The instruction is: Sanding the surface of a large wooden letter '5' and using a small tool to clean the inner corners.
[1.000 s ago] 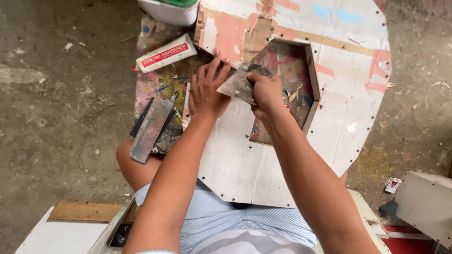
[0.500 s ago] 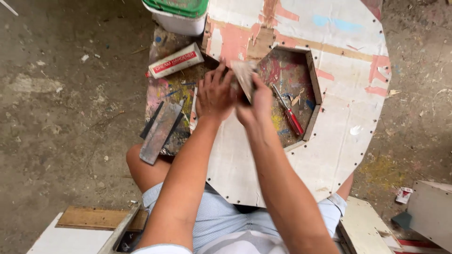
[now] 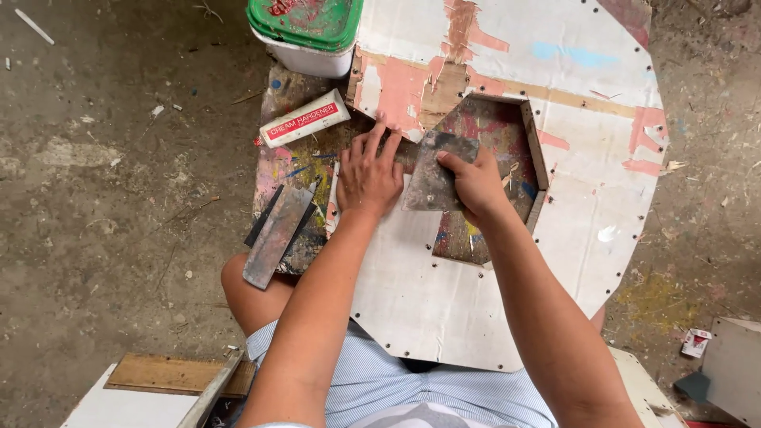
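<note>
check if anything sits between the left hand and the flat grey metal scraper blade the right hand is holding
Nothing visible does. The left hand lies flat on the white round panel, right beside the flat grey metal scraper blade gripped by the right hand.

Workshop, dusty concrete floor [image 3: 103, 198], paint-smeared board [image 3: 491, 261]

— What is changed from a second ago?
— The scraper blade [image 3: 434, 176] is now laid flat at the hexagonal cutout [image 3: 507, 127], pressed by the right hand [image 3: 476, 184].
— And the left hand [image 3: 369, 176]?
— It is spread flat on the board, moved nearer.
</note>
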